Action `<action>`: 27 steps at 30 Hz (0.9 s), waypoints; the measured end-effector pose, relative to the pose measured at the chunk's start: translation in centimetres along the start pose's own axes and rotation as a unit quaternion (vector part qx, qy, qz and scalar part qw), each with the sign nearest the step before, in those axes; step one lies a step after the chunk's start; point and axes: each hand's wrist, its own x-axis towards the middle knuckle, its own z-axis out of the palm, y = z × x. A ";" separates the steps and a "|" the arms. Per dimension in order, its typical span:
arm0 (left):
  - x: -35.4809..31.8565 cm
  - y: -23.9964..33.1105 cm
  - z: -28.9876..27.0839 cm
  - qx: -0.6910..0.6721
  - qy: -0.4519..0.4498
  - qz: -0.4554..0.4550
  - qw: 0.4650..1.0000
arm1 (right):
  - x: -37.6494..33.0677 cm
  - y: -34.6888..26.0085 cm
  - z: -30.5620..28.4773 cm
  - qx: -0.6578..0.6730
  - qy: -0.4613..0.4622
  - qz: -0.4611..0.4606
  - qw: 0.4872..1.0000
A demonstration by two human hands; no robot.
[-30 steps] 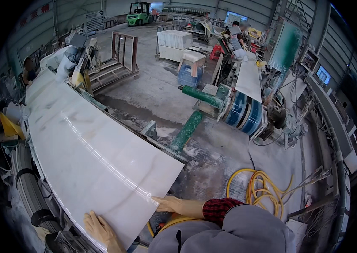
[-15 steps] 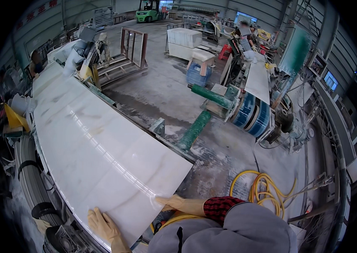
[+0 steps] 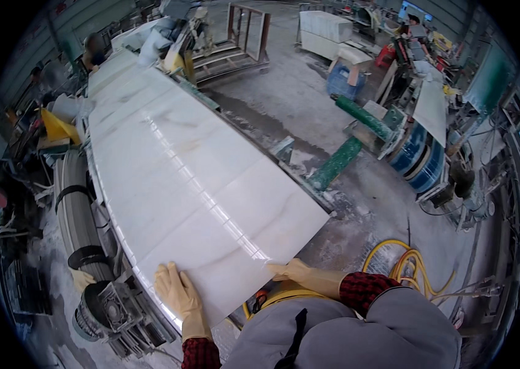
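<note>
A long, polished white stone slab (image 3: 210, 178) with faint grey-brown veins stretches from in front of me to the far left. My left hand (image 3: 178, 294), in a cream rubber glove, lies flat on its near left part, fingers stretched out. At the near end edge, my right hand (image 3: 309, 275), gloved alike, grips the slab's rim. Its fingertips show just over the top; the underside of that grip is hidden. Bright light reflections run lengthwise down the glossy surface.
Left of the slab lies a grey ribbed cylinder (image 3: 76, 209) with black bands, beside a motor-like machine (image 3: 115, 313). Green rollers (image 3: 337, 163) and a blue-wrapped drum (image 3: 420, 157) stand right. A yellow hose (image 3: 404, 261) coils on the floor. People are at far left.
My view has swung left and down, so the slab and both hands appear further right and higher. Both hands keep about the same places on the slab.
</note>
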 end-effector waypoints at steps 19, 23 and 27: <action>7.8 -2.6 2.0 -0.038 -0.055 0.092 0.993 | 4.2 4.9 -4.1 -0.428 -0.058 -0.168 0.886; 14.0 -5.0 3.6 -0.161 -0.149 0.022 0.975 | 4.8 5.6 -3.8 -0.425 -0.027 -0.197 0.883; 16.4 -5.6 5.0 -0.115 -0.250 -0.112 0.955 | 1.8 3.0 -1.0 -0.159 0.032 -0.119 0.980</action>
